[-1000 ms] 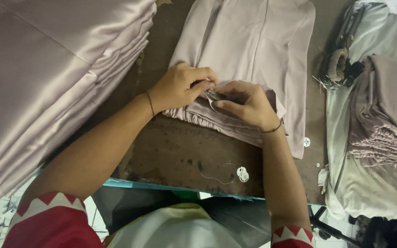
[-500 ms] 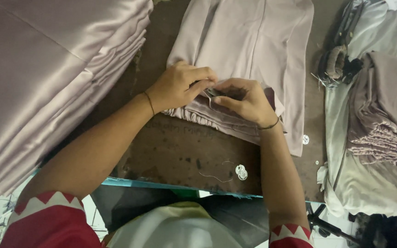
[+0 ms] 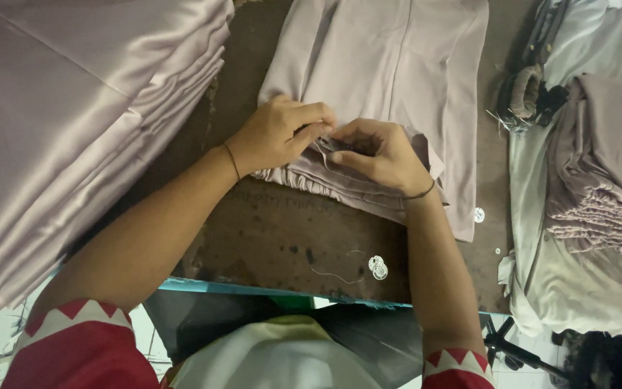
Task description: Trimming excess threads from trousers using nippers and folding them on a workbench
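Note:
A pale mauve garment [image 3: 390, 65] lies flat on a dark brown worktable [image 3: 282, 238], its gathered waistband turned toward me. My left hand [image 3: 278, 133] and my right hand [image 3: 376, 155] meet at that waistband, fingertips pinching a fold of the fabric between them. A small dark object sits between the fingertips; I cannot tell what it is. Both wrists wear thin dark bands.
A tall stack of folded pale mauve fabric [image 3: 73, 122] fills the left side. Two small white buttons [image 3: 377, 266] and a loose thread lie near the table's front edge; another button [image 3: 479, 215] sits by the garment's right edge. A heap of mauve garments [image 3: 606, 173] lies at the right.
Both hands stay at the waistband with only slight finger shifts. The view has drifted a little.

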